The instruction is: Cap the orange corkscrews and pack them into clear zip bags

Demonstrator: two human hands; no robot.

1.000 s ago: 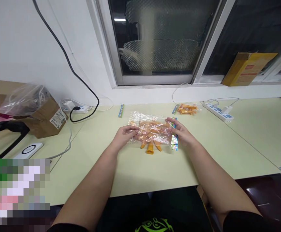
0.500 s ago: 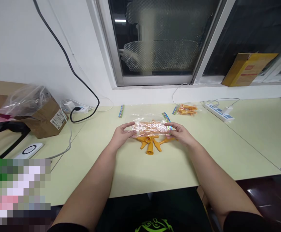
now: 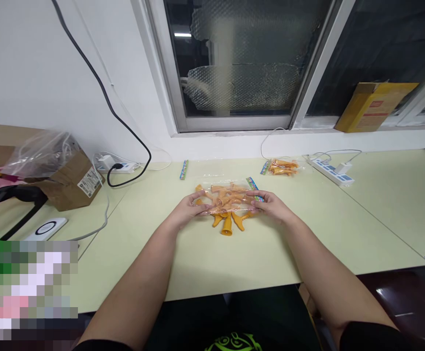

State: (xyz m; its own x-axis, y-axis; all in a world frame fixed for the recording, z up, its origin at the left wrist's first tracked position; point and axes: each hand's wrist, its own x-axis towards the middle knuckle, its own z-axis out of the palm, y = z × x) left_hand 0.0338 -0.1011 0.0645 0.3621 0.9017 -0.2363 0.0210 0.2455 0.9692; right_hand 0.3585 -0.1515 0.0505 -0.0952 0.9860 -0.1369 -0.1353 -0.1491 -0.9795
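A clear plastic bag point(image 3: 227, 192) with a colourful header strip point(image 3: 253, 187) holds several orange plastic pieces. My left hand point(image 3: 187, 210) pinches the bag's left end and my right hand point(image 3: 271, 206) pinches its right end, low over the pale green table point(image 3: 212, 253). Loose orange funnel-shaped pieces point(image 3: 228, 224) lie on the table just under the bag, between my hands.
A second bag of orange pieces point(image 3: 281, 166) lies at the back, beside a power strip point(image 3: 330, 170). A colourful strip point(image 3: 184, 169) lies behind my left hand. At the left stand a cardboard box point(image 3: 69, 180), a black cable point(image 3: 124, 126) and a white charging pad point(image 3: 46, 227). A yellow box point(image 3: 373, 105) leans on the sill.
The bag was tipped up, and its orange pieces now lie spread inside it, lower toward the table. Both hands stayed on its ends and drew slightly closer to me.
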